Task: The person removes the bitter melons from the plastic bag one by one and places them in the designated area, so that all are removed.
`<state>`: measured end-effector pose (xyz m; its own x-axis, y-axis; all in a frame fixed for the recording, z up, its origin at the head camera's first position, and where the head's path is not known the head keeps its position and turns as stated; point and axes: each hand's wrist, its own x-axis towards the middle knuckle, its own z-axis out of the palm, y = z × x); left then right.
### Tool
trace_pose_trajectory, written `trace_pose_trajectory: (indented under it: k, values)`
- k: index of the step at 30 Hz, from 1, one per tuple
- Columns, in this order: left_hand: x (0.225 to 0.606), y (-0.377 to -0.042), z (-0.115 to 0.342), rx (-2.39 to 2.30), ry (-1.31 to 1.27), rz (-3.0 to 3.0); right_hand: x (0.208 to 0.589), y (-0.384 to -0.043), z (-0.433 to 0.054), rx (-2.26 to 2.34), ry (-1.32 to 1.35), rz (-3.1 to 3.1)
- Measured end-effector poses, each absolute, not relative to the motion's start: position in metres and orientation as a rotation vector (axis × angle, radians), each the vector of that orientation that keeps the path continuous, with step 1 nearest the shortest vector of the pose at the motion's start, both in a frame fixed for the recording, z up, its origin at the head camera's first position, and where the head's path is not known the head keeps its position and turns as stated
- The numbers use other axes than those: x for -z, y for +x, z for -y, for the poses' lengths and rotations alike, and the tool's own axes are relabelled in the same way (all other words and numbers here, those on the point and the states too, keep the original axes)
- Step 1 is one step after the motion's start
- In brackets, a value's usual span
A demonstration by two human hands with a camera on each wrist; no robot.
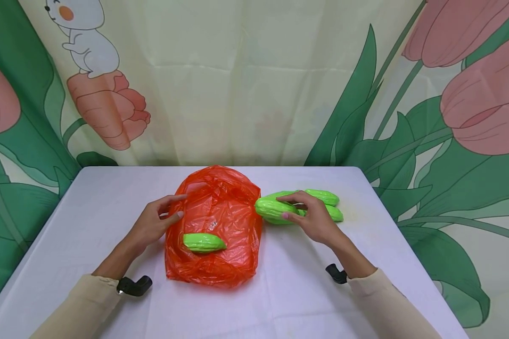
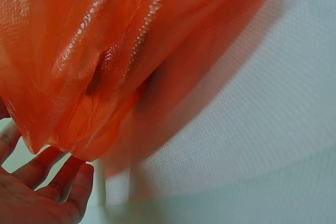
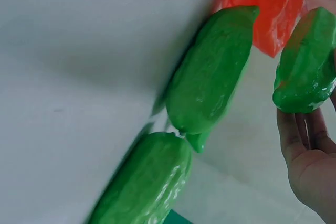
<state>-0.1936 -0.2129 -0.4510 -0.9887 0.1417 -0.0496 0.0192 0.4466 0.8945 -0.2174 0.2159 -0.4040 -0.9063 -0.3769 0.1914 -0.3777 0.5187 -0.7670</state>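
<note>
A red plastic bag (image 1: pixel 220 268) lies spread on the table with its mouth open, and one green bitter melon (image 1: pixel 203 242) rests in it. At the bag's left edge is my left hand (image 1: pixel 152 221), its fingers loosely extended and touching the plastic; in the left wrist view its fingertips meet the bag's outer side. My right hand (image 1: pixel 316 219) grips another bitter melon (image 1: pixel 275 207) between thumb and fingers, just off the bag's right edge. In the right wrist view this held melon (image 3: pixel 304 64) is raised beside the others.
More bitter melons (image 1: pixel 322 195) lie on the table behind and beside my right hand; two of them show end to end in the right wrist view. A white cloth covers the table (image 1: pixel 301 301). Behind its far edge hangs a printed curtain (image 1: pixel 237 94).
</note>
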Motion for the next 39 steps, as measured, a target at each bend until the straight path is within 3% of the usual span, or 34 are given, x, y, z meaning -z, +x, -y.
trace_pose_trajectory:
  k: [39]
  values:
    - [0.452,-0.196,0.212,-1.586,0.163,-2.567,0.441,-0.197,-0.246,-1.273,0.600,2.910]
